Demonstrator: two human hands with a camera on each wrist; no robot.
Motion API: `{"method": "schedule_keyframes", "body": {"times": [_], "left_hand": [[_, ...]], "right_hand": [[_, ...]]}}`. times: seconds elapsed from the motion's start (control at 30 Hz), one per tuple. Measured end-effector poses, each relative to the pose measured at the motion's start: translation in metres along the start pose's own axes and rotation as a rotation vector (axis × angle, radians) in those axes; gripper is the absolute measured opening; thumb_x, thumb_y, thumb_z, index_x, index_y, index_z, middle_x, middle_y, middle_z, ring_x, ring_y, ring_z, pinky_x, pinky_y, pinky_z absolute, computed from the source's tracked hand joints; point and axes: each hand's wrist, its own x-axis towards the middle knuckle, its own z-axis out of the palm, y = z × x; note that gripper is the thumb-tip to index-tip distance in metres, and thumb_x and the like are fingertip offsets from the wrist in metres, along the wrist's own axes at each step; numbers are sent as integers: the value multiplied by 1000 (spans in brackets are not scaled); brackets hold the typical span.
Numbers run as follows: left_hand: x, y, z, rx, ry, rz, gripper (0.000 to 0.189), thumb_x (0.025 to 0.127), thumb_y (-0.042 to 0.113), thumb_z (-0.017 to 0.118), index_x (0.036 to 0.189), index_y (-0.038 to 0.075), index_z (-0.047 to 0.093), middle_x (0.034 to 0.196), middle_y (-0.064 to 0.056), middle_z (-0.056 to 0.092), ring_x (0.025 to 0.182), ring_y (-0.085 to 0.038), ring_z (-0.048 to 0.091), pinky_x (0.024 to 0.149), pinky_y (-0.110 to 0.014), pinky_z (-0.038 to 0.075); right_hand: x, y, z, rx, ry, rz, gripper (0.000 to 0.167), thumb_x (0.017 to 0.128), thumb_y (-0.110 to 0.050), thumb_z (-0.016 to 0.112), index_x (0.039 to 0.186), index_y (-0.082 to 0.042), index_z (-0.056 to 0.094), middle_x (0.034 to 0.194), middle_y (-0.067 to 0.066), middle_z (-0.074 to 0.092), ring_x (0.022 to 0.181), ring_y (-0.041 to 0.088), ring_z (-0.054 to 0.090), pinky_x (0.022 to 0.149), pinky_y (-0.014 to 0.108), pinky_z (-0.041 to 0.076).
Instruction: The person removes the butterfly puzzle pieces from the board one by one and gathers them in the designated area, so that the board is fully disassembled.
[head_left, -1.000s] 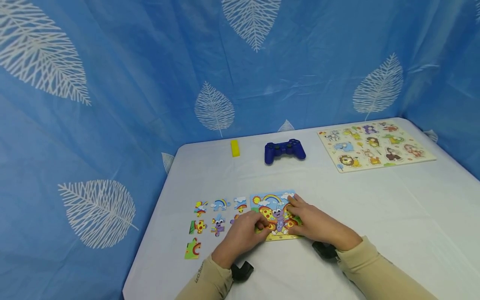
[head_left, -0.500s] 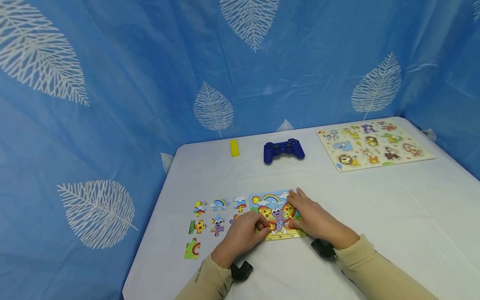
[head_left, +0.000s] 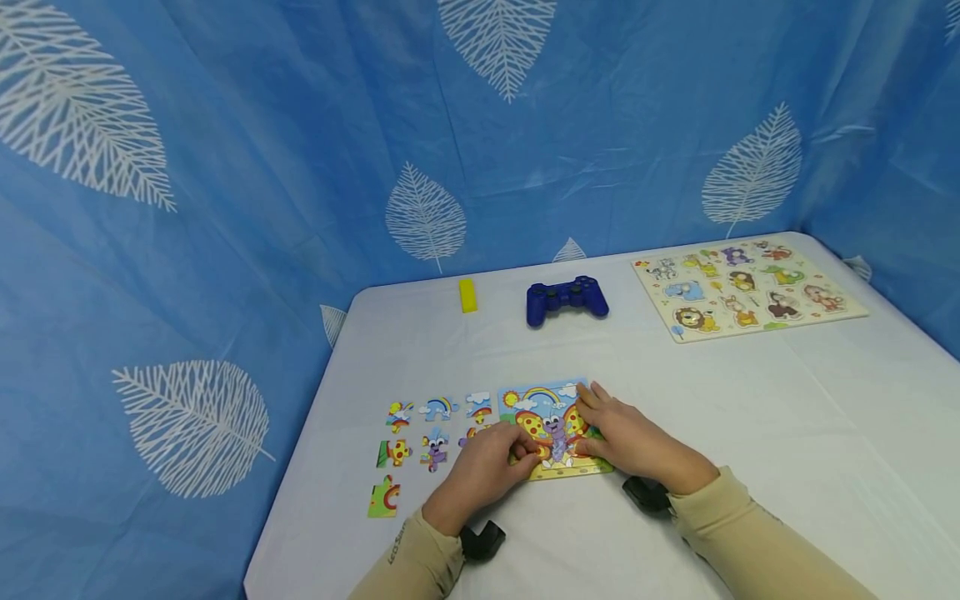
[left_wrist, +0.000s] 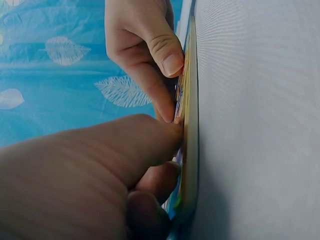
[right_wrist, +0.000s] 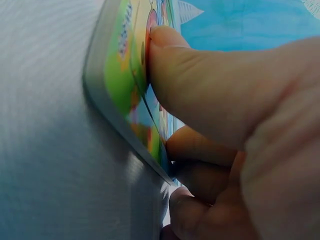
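Note:
A butterfly jigsaw puzzle point(head_left: 553, 427) lies in its thin tray in the middle of the table. My left hand point(head_left: 487, 461) holds the lower left part with curled fingers. In the left wrist view, that thumb's tip is right at the picture near the tray's edge point(left_wrist: 191, 155). My right hand point(head_left: 633, 437) lies over the right side, thumb spread from the fingers. The right wrist view shows its thumb point(right_wrist: 185, 70) pressing on the picture, the other fingers along the side. My left hand hides the puzzle's lower left corner.
Several loose jigsaw pieces point(head_left: 435, 450) lie in rows left of the puzzle, one partly behind my left hand. Farther back are a yellow block point(head_left: 468, 296) and a blue game controller point(head_left: 567, 300). An animal puzzle board point(head_left: 750, 292) lies at the back right.
My right hand has shifted slightly to the right, uncovering more of the butterfly's right wing and the puzzle's lower right corner. The left hand stays in place.

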Motion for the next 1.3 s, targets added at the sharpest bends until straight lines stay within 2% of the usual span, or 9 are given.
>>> {"method": "schedule_keyframes", "body": {"times": [0.63,0.9,1.3], "left_hand": [[0,-2,1,9,-21,-21,7,96,29,75,95,23,70,84,15,57,70,2,48,65,-19,44],[1,1,0,8,-14,-4,8,97,29,73,98,23,68,85,14,58,71,2,49,65,-19,45],[1,4,-2,-73,-16,-59,6,97,28,74,97,23,71,86,16,67,70,5,54,65,-20,46]], "right_hand": [[2,2,2,1,-9,12,66,98,-27,71,146,12,48,160,32,34,149,52,29,112,66,34],[0,3,0,1,1,14,67,97,-29,72,146,11,49,160,31,34,148,52,30,111,68,34],[0,2,-1,-3,-2,0,66,98,-30,71,145,11,50,159,31,35,148,52,31,111,67,35]]}}
